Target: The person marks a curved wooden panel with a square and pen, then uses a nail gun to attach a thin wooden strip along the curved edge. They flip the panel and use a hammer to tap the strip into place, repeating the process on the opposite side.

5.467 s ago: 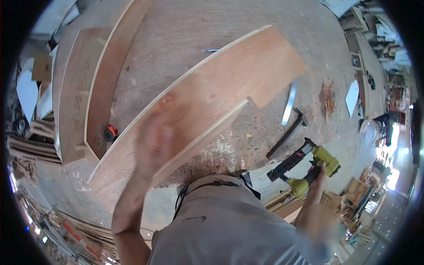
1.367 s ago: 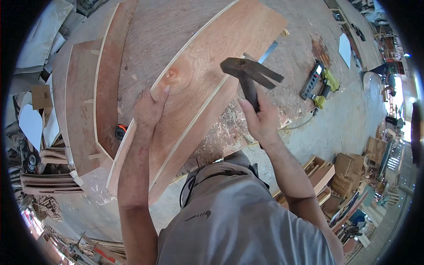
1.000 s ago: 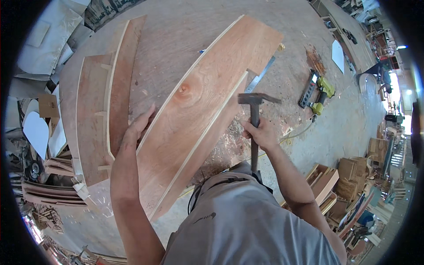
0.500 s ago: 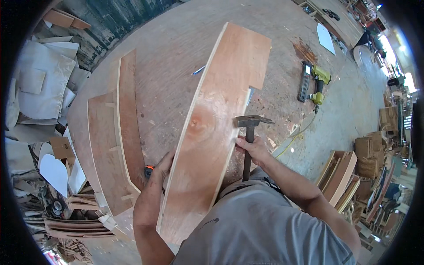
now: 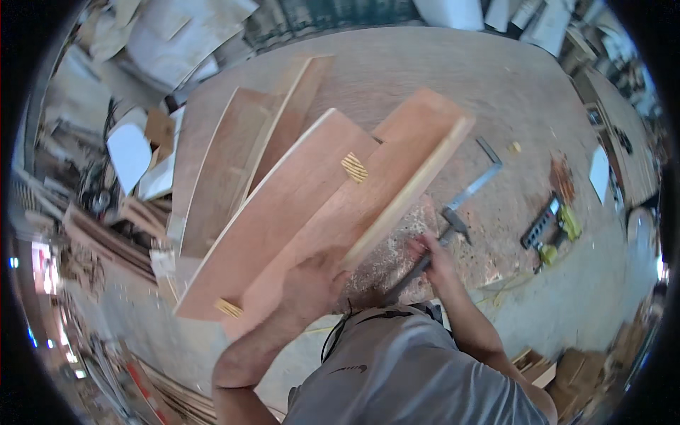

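Observation:
My left hand, slightly blurred, is closed on the near edge of a long plywood piece tilted over the table. This side of the piece shows two boards meeting along their length, a pale edge strip, and two small striped wood blocks, one block near the middle and another block at the near-left end. To the right, my right hand is wrapped round the handle of a hammer, its head pointing away from me. Just beyond the hammer head lies a metal square.
A similar curved plywood frame lies at the left of the large worktable. On the table's right side sits a green nail gun. Stacked wood strips and white sheets stand beyond the left edge.
The plywood piece has been turned over, so its blocks and inner side show. My right hand and the hammer have moved lower, apart from it. The metal square is uncovered. The view has swung.

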`<state>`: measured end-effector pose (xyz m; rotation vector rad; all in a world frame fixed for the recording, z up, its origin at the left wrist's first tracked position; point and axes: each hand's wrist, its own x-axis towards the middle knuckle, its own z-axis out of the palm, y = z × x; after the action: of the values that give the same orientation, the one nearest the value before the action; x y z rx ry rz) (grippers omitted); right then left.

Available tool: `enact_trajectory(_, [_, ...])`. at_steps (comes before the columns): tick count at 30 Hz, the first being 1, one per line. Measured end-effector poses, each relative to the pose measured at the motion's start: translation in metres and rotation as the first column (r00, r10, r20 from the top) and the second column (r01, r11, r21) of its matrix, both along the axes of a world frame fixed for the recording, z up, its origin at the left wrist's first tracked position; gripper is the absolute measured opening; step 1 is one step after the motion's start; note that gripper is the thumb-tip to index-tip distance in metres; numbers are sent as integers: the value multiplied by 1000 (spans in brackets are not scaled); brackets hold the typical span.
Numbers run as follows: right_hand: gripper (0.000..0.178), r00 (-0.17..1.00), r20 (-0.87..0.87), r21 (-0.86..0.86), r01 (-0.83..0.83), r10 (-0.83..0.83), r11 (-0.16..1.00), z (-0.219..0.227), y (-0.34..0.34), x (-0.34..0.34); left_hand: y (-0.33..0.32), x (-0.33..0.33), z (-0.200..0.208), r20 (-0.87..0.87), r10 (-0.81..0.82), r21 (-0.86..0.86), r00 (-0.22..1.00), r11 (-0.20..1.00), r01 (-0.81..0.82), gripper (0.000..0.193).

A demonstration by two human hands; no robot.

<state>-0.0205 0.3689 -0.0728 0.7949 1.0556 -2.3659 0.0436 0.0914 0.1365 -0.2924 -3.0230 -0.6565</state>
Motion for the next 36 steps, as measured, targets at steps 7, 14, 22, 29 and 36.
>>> enact_trajectory(7, [32,973,-121,439,231,-197,869,11,151,9,23,82,-106,78,34,-175,996,984,-20,17])
enact_trajectory(14, [30,976,-177,748,47,131,663,44,216,-13,56,146,-154,9,100,-16,995,995,-99,17])
enact_trajectory(22, [34,772,35,921,-271,635,279,88,209,-45,42,141,-147,314,146,269,938,934,-236,35])
enact_trajectory(29, [22,249,113,962,-268,962,-44,152,163,-91,6,36,-129,-399,667,122,629,719,-684,49])
enact_trajectory(36, [46,-489,222,974,141,844,-175,164,29,-104,-2,17,-179,-391,722,-19,572,614,-789,49])
